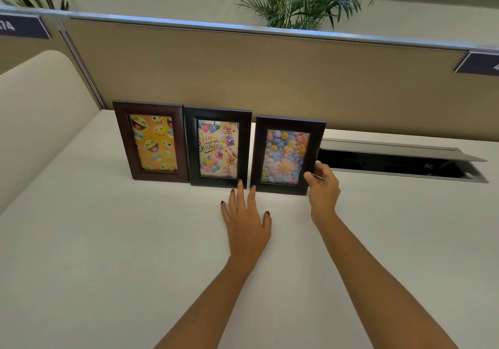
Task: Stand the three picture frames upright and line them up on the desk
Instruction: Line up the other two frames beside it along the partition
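Observation:
Three picture frames stand upright side by side near the back of the white desk [135, 240]. On the left is a brown frame with yellow emojis [152, 142]. The middle black frame [218, 147] shows a "Happy Birthday" picture. The right dark frame [287, 155] shows pastel flowers. My right hand [322, 186] grips the flower frame's lower right edge, thumb on its front. My left hand [247, 219] lies flat on the desk with spread fingers, its fingertips touching the bottom edges of the middle and right frames.
A beige partition [270, 78] runs right behind the frames. An open cable tray with a raised grey lid [399, 159] is sunk into the desk to the right of the flower frame. A cream curved panel [35, 119] borders the desk's left side. Palm plants stand beyond the partition.

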Available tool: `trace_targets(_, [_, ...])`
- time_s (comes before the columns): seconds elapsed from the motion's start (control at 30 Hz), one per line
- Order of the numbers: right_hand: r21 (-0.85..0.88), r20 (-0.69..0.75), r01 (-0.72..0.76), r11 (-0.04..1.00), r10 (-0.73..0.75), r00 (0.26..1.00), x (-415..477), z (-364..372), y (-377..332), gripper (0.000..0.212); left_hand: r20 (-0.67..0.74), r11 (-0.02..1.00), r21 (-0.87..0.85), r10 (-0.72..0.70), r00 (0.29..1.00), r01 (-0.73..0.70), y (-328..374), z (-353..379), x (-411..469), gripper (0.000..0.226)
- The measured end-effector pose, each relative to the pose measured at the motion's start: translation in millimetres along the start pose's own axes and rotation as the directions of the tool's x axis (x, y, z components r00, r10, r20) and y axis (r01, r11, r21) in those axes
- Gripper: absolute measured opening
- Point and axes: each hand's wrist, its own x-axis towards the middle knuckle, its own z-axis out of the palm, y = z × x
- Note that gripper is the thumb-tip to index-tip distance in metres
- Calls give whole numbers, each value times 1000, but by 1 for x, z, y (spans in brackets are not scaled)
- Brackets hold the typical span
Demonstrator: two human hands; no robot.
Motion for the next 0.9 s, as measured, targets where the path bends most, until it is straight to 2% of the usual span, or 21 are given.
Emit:
trace_targets(0.4, [-31, -19, 15, 999, -16, 1000, 0, 3, 2, 27, 26, 990, 138, 39, 999, -42, -1, 6, 0, 72])
trace_targets(0.9, [-29, -25, 23, 999, -24, 999, 4, 7, 3, 27, 42, 983, 181, 26, 999, -33, -1, 10, 3, 74])
